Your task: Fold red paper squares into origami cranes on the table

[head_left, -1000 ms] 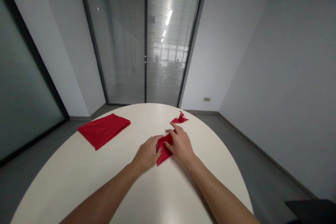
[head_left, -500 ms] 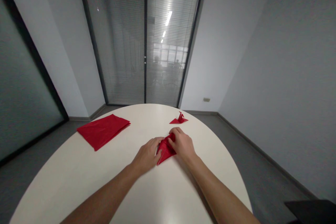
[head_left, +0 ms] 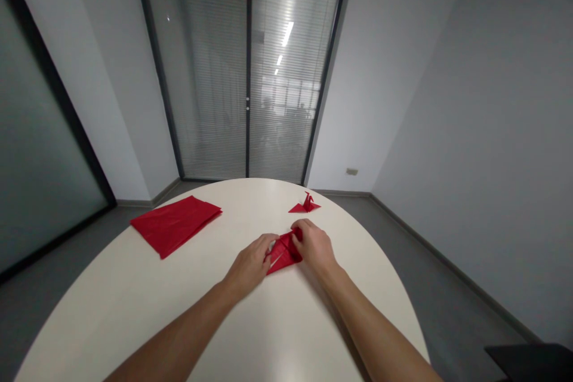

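Note:
A partly folded red paper lies on the white round table, between my two hands. My left hand rests against its left edge with the fingers curled and pinching the paper. My right hand is closed on the paper's upper right corner, lifting a flap slightly. A finished red paper crane stands a little beyond my right hand. The part of the paper under my fingers is hidden.
A stack of flat red paper sheets lies at the far left of the table. Behind the table are glass doors with blinds. A dark object shows at the lower right corner, off the table.
My right hand has drawn back from flat on the paper to a pinch at its upper right corner, raising a flap. The left hand has stayed in place.

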Available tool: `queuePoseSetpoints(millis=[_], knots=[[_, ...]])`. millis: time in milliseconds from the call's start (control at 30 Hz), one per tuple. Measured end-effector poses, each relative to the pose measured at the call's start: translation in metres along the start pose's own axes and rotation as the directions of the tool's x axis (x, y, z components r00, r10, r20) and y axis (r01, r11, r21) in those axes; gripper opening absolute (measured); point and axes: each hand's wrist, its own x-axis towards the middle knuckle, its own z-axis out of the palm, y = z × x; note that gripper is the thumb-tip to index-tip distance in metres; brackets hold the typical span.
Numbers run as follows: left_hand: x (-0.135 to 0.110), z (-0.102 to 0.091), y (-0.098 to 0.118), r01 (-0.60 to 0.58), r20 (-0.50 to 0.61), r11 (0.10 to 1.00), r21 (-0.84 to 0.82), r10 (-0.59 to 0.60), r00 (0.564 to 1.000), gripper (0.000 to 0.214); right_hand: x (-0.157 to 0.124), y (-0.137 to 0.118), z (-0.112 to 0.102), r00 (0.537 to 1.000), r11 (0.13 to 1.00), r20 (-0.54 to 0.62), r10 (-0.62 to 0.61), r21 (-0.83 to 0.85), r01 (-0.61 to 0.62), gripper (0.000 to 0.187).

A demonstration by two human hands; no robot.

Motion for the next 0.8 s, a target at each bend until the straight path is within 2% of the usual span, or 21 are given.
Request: queuePoseSetpoints(millis=[300,400,533,667,800], knots=[[-0.001,0.001,-0.004,0.015,-0.018,1.0,0.003,-0.015,1.0,0.058,0.0,0.007,0.0,0.998,1.0,-0.059,0.024,0.016,-0.024,0.021],[-0.001,0.001,-0.006,0.008,-0.041,1.0,-0.002,-0.008,0.999,0.05,0.001,0.011,0.001,0.997,0.999,-0.076,0.025,0.05,-0.021,0.022],[-0.001,-0.001,-0.001,0.01,-0.076,1.0,-0.011,-0.011,0.997,0.029,0.003,0.018,0.005,0.996,0.991,-0.09,-0.003,0.134,0.015,0.026],[-0.001,-0.006,0.008,0.021,-0.073,1.0,-0.002,-0.021,0.997,0.025,0.008,0.024,0.012,0.996,0.974,-0.086,-0.026,0.223,0.045,0.029],[-0.001,-0.006,0.009,0.011,-0.061,0.999,0.033,-0.009,0.998,0.026,0.012,0.026,0.016,0.998,0.965,-0.069,0.004,0.261,0.014,0.031]])
